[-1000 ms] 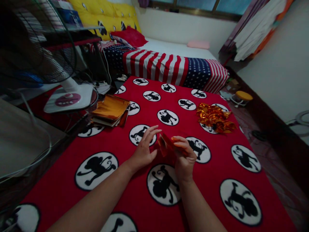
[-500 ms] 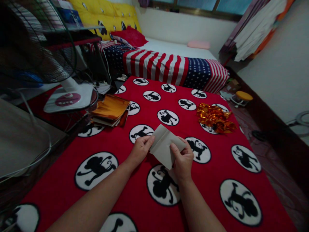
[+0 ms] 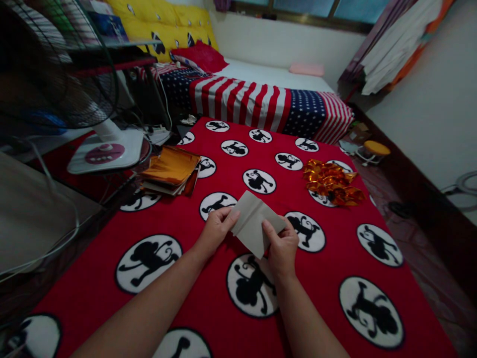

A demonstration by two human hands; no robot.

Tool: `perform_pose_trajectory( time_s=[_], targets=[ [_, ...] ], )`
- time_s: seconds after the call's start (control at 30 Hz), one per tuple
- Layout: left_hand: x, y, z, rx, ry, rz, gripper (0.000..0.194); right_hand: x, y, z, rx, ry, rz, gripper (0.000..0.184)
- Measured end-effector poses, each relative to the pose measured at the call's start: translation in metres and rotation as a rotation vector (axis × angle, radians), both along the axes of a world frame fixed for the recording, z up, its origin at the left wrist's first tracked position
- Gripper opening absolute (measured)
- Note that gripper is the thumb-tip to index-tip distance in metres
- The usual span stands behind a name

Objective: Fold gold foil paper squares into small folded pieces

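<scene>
A sheet of paper [image 3: 253, 219], pale grey on its upper side and creased near its left edge, is held slanted above the red cloth. My left hand [image 3: 218, 228] pinches its left edge, thumb on top. My right hand [image 3: 282, 243] grips the opposite side with the thumb pressed on the grey face; its other fingers are mostly hidden underneath. To the left lies a stack of gold foil paper sheets [image 3: 169, 166], edges uneven. Over on the right sits a pile of shiny folded gold foil pieces [image 3: 330, 181].
A red cloth with monkey prints [image 3: 201, 298] covers the surface under my hands. A fan [image 3: 106, 151] stands at the left with loose cables near it. Beyond is a bed with a striped, starred cover [image 3: 242, 102]. A small yellow-topped stool [image 3: 377, 147] is at the far right.
The paper was folded with its orange-red side showing and my left hand open beside it. Now its grey side faces up, spread out, and both hands hold it.
</scene>
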State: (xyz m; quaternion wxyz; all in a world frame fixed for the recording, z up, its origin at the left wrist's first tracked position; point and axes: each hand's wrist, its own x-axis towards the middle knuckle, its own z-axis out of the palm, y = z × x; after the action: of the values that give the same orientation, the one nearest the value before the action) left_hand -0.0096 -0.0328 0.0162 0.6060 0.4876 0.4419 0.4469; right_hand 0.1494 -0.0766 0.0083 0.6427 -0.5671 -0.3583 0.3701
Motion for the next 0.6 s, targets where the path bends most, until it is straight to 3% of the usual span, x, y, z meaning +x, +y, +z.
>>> perform_pose_trajectory(
  time_s=[0.33, 0.6],
  targets=[
    [0.0029, 0.0006, -0.0013, -0.03, -0.072, 0.001, 0.054, -0.0003, -0.0003, -0.006, -0.022, -0.016, 0.004, 0.031],
    [0.0013, 0.0024, -0.0049, -0.048, -0.129, 0.025, 0.053, -0.0009, -0.0001, -0.0056, -0.039, -0.006, 0.031, 0.032]
  ],
)
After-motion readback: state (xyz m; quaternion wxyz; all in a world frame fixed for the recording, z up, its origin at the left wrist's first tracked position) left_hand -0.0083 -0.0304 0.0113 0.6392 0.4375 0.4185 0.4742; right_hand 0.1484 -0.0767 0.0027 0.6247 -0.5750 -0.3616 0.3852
